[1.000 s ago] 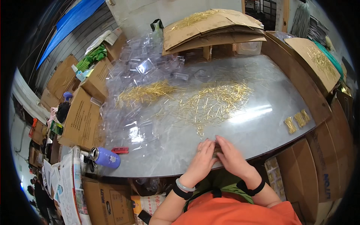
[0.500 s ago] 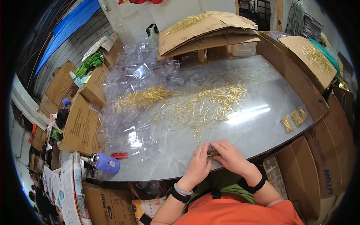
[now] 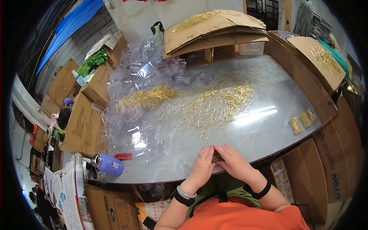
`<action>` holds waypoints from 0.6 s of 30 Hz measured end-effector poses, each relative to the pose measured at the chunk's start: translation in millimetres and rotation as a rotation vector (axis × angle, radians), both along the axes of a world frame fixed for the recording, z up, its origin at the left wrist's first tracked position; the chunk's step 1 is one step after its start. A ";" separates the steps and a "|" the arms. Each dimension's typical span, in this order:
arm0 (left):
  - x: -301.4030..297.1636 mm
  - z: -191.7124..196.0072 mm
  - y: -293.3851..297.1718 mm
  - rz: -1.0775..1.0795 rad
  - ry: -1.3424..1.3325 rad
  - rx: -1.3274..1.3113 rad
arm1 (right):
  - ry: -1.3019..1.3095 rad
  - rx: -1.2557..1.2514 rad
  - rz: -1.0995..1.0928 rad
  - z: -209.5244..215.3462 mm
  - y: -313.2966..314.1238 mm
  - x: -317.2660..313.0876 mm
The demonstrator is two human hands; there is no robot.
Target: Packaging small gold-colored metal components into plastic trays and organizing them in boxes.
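Note:
At the near edge of the grey table, my left hand [image 3: 202,166] and my right hand [image 3: 233,163] are cupped together, fingertips nearly meeting. Between the palms is a small bundle of thin wire hooks [image 3: 216,156], mostly hidden by my fingers. Just beyond the hands lie a few loose gold hooks [image 3: 203,134]. Farther back spreads a loose heap of gold wire hooks [image 3: 222,101], and a denser pile [image 3: 149,96] sits to its left. Several neat bundles of gold hooks [image 3: 307,118] rest at the table's right edge.
Clear plastic boxes [image 3: 147,71] are piled at the left of the table [image 3: 184,153]. A purple bottle [image 3: 109,165] and a red tool [image 3: 123,156] stand near the left edge. Cardboard [image 3: 214,32] covers the back. An open carton [image 3: 303,176] holding bundles sits below right.
My hands stay closed around the wire bundle; the fingers of my right hand have drawn in slightly. The whole view has shifted a little. Nothing else on the table has moved.

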State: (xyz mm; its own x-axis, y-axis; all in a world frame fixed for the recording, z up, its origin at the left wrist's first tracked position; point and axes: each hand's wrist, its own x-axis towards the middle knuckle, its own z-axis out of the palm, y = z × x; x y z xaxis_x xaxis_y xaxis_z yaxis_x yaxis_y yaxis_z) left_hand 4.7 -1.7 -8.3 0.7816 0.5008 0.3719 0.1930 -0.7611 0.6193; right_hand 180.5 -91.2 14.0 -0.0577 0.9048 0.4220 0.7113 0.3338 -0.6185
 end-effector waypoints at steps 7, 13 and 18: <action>-0.6 8.3 -6.4 0.080 0.078 -0.051 | -0.055 0.032 -0.192 -10.4 -1.8 -17.0; 1.8 1.0 -9.2 0.101 -0.005 -0.064 | -0.091 0.047 -0.210 -11.1 5.1 -35.1; -15.9 11.9 8.1 -0.004 -0.108 -0.270 | -0.137 0.025 -0.091 5.0 7.0 -15.9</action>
State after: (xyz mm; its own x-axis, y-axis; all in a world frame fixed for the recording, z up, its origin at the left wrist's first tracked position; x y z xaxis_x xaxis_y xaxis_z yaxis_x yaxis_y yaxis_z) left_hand -11.2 6.4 3.6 0.7466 0.5901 0.3070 0.1121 -0.5665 0.8164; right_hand 164.6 -84.2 18.9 -0.0349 0.8981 0.4384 0.8165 0.2786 -0.5057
